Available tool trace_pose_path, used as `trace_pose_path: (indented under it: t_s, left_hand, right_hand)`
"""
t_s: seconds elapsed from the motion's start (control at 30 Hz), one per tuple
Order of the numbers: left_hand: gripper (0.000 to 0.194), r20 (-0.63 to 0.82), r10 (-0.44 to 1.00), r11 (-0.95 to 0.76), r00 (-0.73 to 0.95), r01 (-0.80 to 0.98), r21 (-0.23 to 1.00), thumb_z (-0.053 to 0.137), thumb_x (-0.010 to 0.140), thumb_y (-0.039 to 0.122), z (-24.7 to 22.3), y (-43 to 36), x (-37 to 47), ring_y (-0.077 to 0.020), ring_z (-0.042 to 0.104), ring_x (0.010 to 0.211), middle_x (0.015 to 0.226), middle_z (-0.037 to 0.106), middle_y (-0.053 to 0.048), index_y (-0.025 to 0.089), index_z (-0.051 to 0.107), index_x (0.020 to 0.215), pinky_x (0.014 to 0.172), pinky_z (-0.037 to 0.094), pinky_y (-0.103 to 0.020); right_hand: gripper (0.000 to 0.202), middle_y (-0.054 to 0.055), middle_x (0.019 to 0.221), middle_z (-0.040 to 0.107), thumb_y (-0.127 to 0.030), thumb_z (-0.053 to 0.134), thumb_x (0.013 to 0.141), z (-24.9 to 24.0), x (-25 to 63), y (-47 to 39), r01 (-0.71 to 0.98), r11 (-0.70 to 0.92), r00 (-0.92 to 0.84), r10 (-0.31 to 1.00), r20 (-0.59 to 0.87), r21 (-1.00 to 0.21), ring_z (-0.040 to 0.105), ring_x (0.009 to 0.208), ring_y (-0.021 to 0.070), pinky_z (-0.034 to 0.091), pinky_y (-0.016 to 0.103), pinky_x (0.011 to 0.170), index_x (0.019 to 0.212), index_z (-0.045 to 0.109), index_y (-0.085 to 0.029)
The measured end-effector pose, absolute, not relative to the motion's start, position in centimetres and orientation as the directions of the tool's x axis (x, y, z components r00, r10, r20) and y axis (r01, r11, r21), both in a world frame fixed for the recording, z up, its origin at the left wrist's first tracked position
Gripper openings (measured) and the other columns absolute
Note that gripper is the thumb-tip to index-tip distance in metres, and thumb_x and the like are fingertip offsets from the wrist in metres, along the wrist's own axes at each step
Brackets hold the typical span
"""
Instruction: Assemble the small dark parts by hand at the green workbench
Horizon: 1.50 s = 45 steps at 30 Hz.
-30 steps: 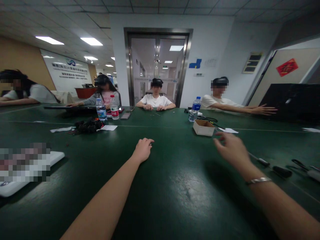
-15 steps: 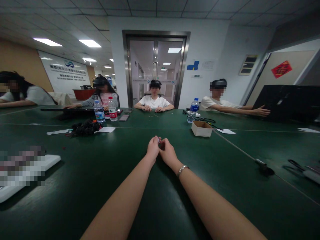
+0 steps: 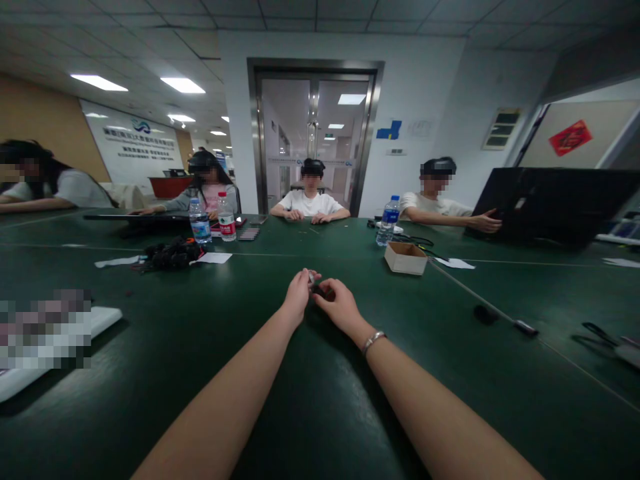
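Note:
My left hand [image 3: 299, 293] is closed in front of me above the green table [image 3: 240, 373]. A small pale, shiny piece [image 3: 311, 277] shows at its fingertips, too small to name. Just to the right is my right hand [image 3: 341, 304], with a metal bracelet at the wrist. Its thumb and fingers curl together towards the left fingertips, with a narrow gap between the hands. Something dark [image 3: 321, 290] shows by the right fingertips, but I cannot tell whether it is an object or shadow.
An open cardboard box [image 3: 406, 259] and a water bottle [image 3: 389, 221] stand ahead to the right. Ahead left are two bottles, a black cable bundle [image 3: 173, 253] and papers. A white tray [image 3: 100, 327] lies left. At right, a co-worker's hand [image 3: 486, 222] holds a black monitor [image 3: 545, 203].
My hands have drawn slightly apart, the left one shifting left. The co-worker's hand and the black monitor have moved left. A dark oval by the table seam appears further left.

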State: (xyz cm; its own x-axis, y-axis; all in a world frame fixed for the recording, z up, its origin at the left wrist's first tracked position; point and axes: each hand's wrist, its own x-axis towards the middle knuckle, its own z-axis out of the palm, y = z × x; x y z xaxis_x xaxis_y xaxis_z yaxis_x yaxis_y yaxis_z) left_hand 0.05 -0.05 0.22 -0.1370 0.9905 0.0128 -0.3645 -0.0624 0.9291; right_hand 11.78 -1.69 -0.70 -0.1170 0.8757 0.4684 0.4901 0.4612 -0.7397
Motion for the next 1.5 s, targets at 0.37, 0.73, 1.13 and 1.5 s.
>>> trace_pose_path:
  t_s: [0.37,0.73,1.13,1.5]
  left_hand:
    - [0.026,0.313,0.946,-0.323,0.08,0.231,0.918,0.045,0.087,0.032,-1.5,-0.2,-2.2,-0.0177,0.059,0.095,0.103,0.065,-0.007,0.019,0.068,0.093,0.088,0.045,-0.029]
    - [0.012,0.344,0.938,-0.345,0.037,0.172,0.923,0.059,0.079,0.03,-1.8,-0.2,-2.4,-0.0162,0.059,0.08,0.083,0.065,-0.003,0.02,0.063,0.082,0.078,0.045,-0.028]
    - [0.014,0.346,0.938,-0.339,0.002,0.21,0.917,0.058,0.079,0.033,-1.3,-0.5,-2.1,-0.0157,0.059,0.077,0.08,0.065,-0.002,0.019,0.062,0.08,0.074,0.043,-0.027]
    - [0.02,0.3,0.954,-0.288,-0.025,0.208,0.935,0.061,0.075,0.04,-1.0,-0.9,-2.2,-0.0163,0.057,0.07,0.072,0.065,-0.002,0.02,0.064,0.076,0.07,0.041,-0.027]
  right_hand:
    - [0.019,0.003,0.087,0.062,-0.022,0.063,0.069,-0.8,12.6,-1.1,0.476,0.416,-0.081,0.898,0.432,-0.775,0.056,0.076,0.0144,0.046,0.029,0.072,0.088,0.062,-0.018]
    - [0.019,0.002,0.088,0.057,-0.017,0.063,0.071,-0.4,12.8,-1.5,0.528,0.459,-0.125,0.874,0.469,-0.715,0.053,0.071,0.0122,0.047,0.028,0.07,0.089,0.065,-0.019]
    - [0.02,0.001,0.088,0.055,-0.013,0.061,0.07,-0.1,12.7,-1.8,0.535,0.461,-0.125,0.872,0.473,-0.708,0.052,0.068,0.0109,0.046,0.027,0.067,0.09,0.064,-0.018]
    - [0.019,0.002,0.088,0.054,-0.014,0.061,0.07,-0.2,12.7,-1.8,0.538,0.471,-0.115,0.863,0.493,-0.699,0.051,0.067,0.0109,0.047,0.028,0.066,0.089,0.064,-0.019]
